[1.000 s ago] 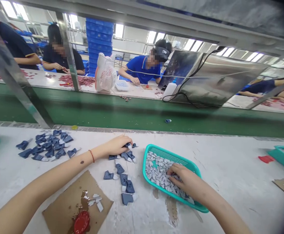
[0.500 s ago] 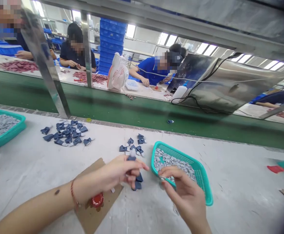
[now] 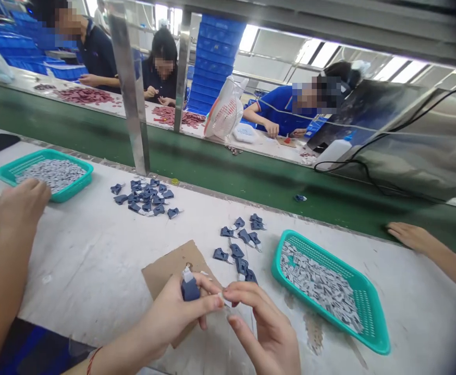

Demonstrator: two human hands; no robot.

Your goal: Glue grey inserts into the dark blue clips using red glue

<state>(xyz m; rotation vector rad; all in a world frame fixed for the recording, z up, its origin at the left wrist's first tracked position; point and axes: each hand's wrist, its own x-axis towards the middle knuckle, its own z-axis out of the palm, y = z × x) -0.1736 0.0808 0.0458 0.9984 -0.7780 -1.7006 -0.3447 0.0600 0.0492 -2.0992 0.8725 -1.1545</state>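
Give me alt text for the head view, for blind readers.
A person's left hand and right hand meet at a small pale piece, the left holding a dark blue part. On the white table lie more blue parts, cardboard and a teal basket of grey pieces; other people work opposite.

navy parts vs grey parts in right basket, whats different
The navy parts look larger than the grey parts. The navy parts are dark; the grey parts are pale. Most navy parts lie loose on the table; the grey parts are heaped in the right basket. Both are small and numerous.
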